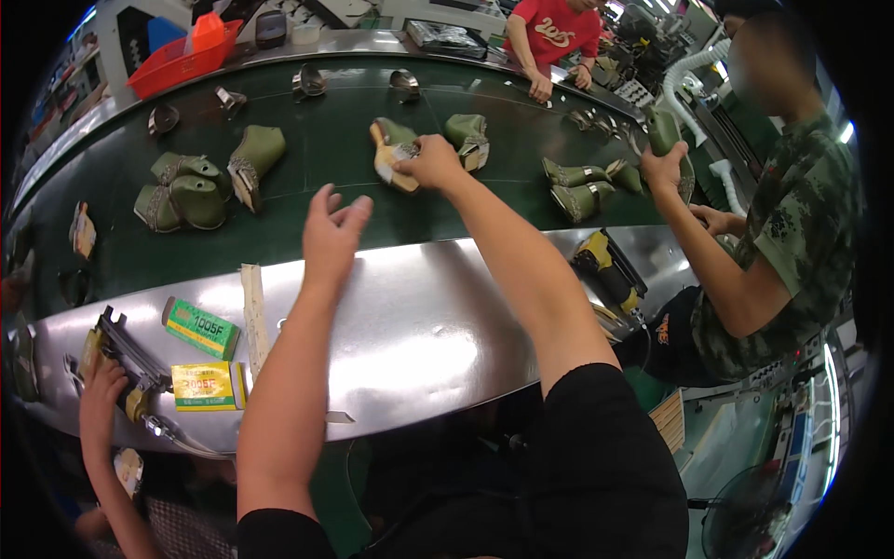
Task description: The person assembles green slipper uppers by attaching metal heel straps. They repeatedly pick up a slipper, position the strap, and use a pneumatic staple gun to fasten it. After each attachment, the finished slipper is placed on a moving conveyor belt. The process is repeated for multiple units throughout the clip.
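Boot upper point(394, 149), olive with a tan sole side, lies on the dark green belt point(317, 233) under the right hand point(430, 162), whose fingers curl down over its near end and grip it. The arm reaches far forward across the steel ledge point(419, 317) to get there. Just right of that hand lies a second olive upper point(468, 138), apart from the first.

The left hand point(332, 233) hangs in the air over the near edge of the belt, fingers loosely spread and pointing up, holding nothing. Beyond it to the left stands another upper point(251, 158), and further left a cluster of three point(182, 194) lying together. Near the left forearm, on the ledge, a pale wooden strip point(252, 317) lies lengthwise, with a green box point(201, 328) and a yellow box point(207, 386) just left of it. Further left, another person's hand point(101, 396) rests on a nail gun point(126, 359).

To the right of the right arm, a yellow-and-black nail gun point(610, 270) sits on the ledge. Past it a person in camouflage point(792, 242) holds up an olive upper point(666, 135), with two more uppers point(579, 186) on the belt near that hand. Across the belt, a person in red point(557, 33) has both hands on the far ledge, and a red basket point(182, 58) sits at the far left.
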Demonstrator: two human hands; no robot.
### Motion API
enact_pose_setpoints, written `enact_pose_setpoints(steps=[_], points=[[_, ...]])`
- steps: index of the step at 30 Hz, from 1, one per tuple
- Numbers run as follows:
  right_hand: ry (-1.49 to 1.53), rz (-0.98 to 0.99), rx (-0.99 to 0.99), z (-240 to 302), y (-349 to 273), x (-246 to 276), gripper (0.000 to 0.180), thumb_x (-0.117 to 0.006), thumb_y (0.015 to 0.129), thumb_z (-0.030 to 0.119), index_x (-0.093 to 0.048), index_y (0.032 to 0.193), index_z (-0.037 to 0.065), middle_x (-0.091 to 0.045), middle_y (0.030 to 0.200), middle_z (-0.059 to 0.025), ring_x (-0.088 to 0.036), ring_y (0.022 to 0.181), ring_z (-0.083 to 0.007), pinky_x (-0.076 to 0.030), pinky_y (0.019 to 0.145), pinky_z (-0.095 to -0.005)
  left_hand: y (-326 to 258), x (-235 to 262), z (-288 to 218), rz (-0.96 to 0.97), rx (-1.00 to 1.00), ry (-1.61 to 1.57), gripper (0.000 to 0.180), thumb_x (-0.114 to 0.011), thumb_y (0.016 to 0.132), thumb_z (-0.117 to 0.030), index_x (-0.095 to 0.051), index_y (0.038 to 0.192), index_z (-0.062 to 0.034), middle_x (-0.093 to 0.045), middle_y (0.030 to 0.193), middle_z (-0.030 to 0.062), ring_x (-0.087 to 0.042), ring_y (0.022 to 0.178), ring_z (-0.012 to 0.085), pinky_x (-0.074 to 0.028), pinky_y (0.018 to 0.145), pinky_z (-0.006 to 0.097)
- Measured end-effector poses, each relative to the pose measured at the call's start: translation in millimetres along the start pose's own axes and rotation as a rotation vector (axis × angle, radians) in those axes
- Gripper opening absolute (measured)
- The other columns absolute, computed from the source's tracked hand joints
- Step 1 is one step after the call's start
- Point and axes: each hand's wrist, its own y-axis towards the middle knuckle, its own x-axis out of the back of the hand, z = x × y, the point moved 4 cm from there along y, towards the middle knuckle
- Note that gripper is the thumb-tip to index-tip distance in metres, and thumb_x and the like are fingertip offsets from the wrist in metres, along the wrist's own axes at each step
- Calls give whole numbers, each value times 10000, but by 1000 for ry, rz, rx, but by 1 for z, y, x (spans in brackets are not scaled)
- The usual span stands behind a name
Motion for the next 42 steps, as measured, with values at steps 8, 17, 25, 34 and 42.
enact_pose_setpoints(steps=[8,17,25,34,42], points=[[653,531,422,35,-138,42,635,-852,848,204,-620,1366,-81,-679,1281,-218,-665,1123,-226,-547,973,-374,22,45,10,-50,242,-1033,415,-687,1008,-258,-595,1330,-14,-677,1246,174,-645,1186,302,-499,1077,483],[181,-300,-274,-76,-23,11,1322,-946,712,429,-96,1606,-46,-262,1612,-321,-337,1477,-484,-362,1199,-493,-68,16,-104,-23,-726,-170,521,-663,983,-251,-480,1419,-31,-560,1382,292,-620,1238,424,-537,1055,522],[345,-654,-259,-130,13,28,408,-649,895,184,-603,1214,-65,-714,1106,-282,-684,1061,-475,-521,970,-527,-151,-46,-114,353,-1276,215,447,-854,773,-234,-666,1174,-172,-523,1335,222,-608,1219,383,-512,1008,525],[712,-603,-150,-150,-34,185,541,-699,999,462,-719,1092,-71,-739,965,-125,-697,774,-177,-603,660,-348,-166,-73,-103,694,-1208,409,488,-852,723,-479,-603,915,-106,-538,1122,101,-523,1130,320,-363,1046,535],[735,-46,-186,-139,-119,191,508,-601,1058,468,-732,1039,-22,-718,918,-70,-649,830,-149,-530,790,-309,-162,-75,-99,580,-1209,320,410,-864,742,-395,-657,979,-133,-574,1095,60,-543,1091,300,-409,1004,471]])
